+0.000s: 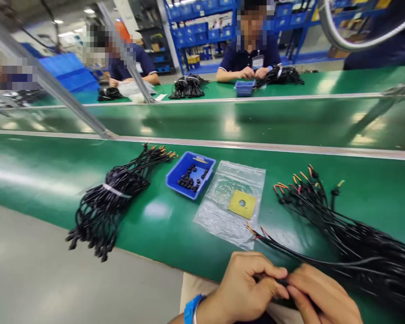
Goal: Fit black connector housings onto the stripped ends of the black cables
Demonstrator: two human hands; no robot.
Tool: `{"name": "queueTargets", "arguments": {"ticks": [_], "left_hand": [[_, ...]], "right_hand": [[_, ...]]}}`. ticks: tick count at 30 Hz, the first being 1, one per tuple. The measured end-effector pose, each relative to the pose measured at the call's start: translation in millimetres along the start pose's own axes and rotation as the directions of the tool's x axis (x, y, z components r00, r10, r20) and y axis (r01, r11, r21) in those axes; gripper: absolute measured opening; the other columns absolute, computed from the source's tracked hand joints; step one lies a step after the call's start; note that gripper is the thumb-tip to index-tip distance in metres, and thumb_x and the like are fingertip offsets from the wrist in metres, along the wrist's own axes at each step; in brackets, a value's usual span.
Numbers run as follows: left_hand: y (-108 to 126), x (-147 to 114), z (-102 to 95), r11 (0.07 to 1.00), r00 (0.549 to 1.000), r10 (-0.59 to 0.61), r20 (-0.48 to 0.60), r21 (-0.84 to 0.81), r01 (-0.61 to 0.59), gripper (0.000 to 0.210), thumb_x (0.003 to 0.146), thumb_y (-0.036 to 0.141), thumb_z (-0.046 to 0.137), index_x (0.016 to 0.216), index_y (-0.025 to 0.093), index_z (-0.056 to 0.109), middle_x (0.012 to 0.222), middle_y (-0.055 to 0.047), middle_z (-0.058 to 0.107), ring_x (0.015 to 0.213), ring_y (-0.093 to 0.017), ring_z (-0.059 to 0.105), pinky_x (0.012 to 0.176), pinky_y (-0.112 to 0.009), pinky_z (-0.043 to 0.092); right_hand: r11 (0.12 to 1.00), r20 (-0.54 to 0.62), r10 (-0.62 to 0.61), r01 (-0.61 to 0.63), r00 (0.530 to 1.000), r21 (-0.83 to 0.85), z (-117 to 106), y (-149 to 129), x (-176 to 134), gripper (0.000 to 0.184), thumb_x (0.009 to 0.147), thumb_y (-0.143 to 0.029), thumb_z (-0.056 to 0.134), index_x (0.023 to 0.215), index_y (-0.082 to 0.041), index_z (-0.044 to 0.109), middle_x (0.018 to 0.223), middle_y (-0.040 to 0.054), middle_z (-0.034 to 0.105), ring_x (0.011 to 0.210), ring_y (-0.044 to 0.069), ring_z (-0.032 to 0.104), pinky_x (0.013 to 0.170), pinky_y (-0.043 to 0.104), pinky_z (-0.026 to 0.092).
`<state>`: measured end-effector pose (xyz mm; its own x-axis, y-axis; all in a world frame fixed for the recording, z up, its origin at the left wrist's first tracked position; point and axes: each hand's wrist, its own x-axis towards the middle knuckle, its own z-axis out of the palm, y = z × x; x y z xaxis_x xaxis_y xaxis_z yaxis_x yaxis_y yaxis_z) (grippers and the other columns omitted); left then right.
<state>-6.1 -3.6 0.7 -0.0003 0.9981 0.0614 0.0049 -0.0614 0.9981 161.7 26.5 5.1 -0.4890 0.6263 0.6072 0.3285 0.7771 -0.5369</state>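
Observation:
Low in the view, my left hand (246, 285) and my right hand (326, 294) meet fingertip to fingertip. Both are pinched on a black cable (282, 282), of which only a short dark piece shows between the fingers. Just beyond them, loose black cables (290, 253) with stripped orange and red wire ends lie on the green table. A larger heap of black cables (364, 243) spreads to the right of my right hand. Ahead of my left hand lies a clear plastic bag (214, 209) with a yellow square (236, 208) on it.
A blue tray (177, 170) holds several small black parts (188, 181). To its left is a tied bundle of black cables (121, 177). A metal rail (222, 144) and slanted post (70, 101) stand beyond. Across the table, people sit with more cables (189, 86).

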Motion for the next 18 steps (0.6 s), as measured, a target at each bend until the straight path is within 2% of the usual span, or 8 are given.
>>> {"name": "queueTargets", "arguments": {"ticks": [3,8,10,13,16,18], "left_hand": [[6.1,2.8,-5.0,0.998,0.997,0.058,0.056,0.015,-0.059,0.007,0.077,0.017,0.075,0.073,0.013,0.08,0.063,-0.01,0.076,0.054,-0.015,0.067,0.056,-0.022,0.051],[9.1,2.5,-4.8,0.994,0.989,0.039,0.14,0.092,-0.052,0.019,0.084,0.014,0.066,0.072,0.014,0.08,0.063,-0.009,0.074,0.058,-0.015,0.065,0.06,-0.022,0.052],[7.9,2.1,-3.8,0.992,0.992,0.027,0.124,0.118,-0.042,0.018,0.081,0.012,0.068,0.068,0.015,0.078,0.064,-0.007,0.073,0.059,-0.014,0.065,0.06,-0.023,0.052],[4.4,2.0,-3.1,0.995,0.995,-0.096,0.041,-0.017,0.097,0.002,0.073,0.014,0.075,0.072,0.014,0.076,0.063,-0.004,0.07,0.054,-0.014,0.064,0.054,-0.022,0.053],[2.0,2.8,-3.7,0.928,0.963,-0.266,0.052,-0.258,0.27,0.01,0.073,0.02,0.077,0.077,0.013,0.072,0.06,-0.001,0.067,0.05,-0.013,0.066,0.052,-0.023,0.055],[1.8,3.7,-4.6,0.913,0.957,-0.281,0.073,-0.289,0.29,0.014,0.071,0.022,0.079,0.077,0.012,0.072,0.06,-0.001,0.067,0.05,-0.013,0.066,0.052,-0.023,0.056]], "right_hand": [[0.999,0.006,0.024,-0.024,1.0,0.027,-3.0,-3.7,8.1,0.016,0.087,-0.007,0.05,0.082,-0.018,0.059,0.06,-0.0002,0.059,0.05,0.01,0.055,0.048,0.021,0.047],[0.998,0.028,0.055,-0.056,0.998,0.016,-0.7,-3.1,-0.5,0.015,0.086,-0.005,0.051,0.084,-0.017,0.06,0.064,0.0011,0.059,0.053,0.011,0.054,0.049,0.023,0.046],[0.997,0.006,0.073,-0.073,0.997,-0.002,1.3,-2.8,-2.9,0.014,0.087,-0.006,0.052,0.086,-0.016,0.061,0.066,0.0014,0.061,0.055,0.012,0.056,0.051,0.024,0.047],[0.995,-0.035,0.075,-0.077,0.997,-0.06,4.3,-3.7,-1.6,0.012,0.088,-0.008,0.053,0.089,-0.016,0.063,0.069,0.0022,0.063,0.057,0.012,0.057,0.054,0.024,0.048],[0.992,-0.049,0.061,-0.066,0.997,-0.11,5.2,-4.1,0.5,0.013,0.088,-0.009,0.055,0.097,-0.014,0.063,0.074,0.0047,0.066,0.062,0.014,0.058,0.058,0.027,0.049],[0.993,-0.036,0.068,-0.071,0.997,-0.099,4.1,-3.8,0.4,0.014,0.087,-0.006,0.055,0.097,-0.014,0.062,0.074,0.0055,0.065,0.063,0.014,0.057,0.058,0.027,0.048]]}}
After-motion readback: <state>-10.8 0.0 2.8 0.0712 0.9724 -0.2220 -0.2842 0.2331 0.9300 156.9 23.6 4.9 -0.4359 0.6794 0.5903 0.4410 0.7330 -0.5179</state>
